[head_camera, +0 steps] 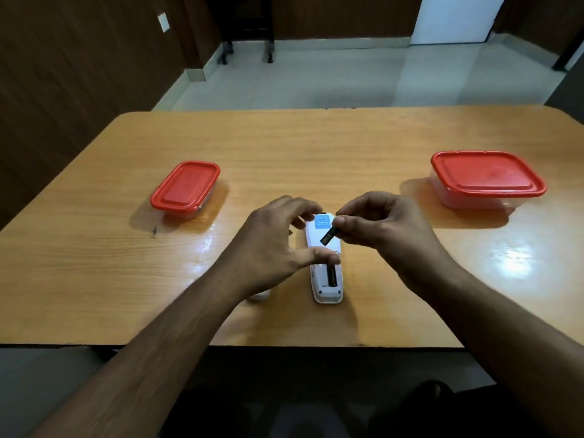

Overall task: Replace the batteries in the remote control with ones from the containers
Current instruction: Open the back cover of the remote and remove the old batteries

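On a glossy wooden table [379, 147], a white plastic remote control [325, 273] lies face down, compartment open. The right hand [379, 226] pinches a dark cylindrical battery [328, 237] just above it; the left hand [275, 245], fingers spread, steadies the remote. Red-lidded rectangular containers [185, 189] sit far left and right.

Overhead light falls on a glossy wooden surface [284, 147], throwing white glare patches at the right [512, 257] and near the centre [205, 241]. A bright white panel [458, 17] at the far wall is blown out and reflects on the pale floor [316, 77]. The dark panelled walls stay dim. Soft shadows spread beside the red-lidded boxes [186, 188] and beneath both forearms. Wide-angle distortion bows the surface's edges and stretches the forearms toward the lower corners. Detail is soft throughout; the area under the surface sinks into near-black.
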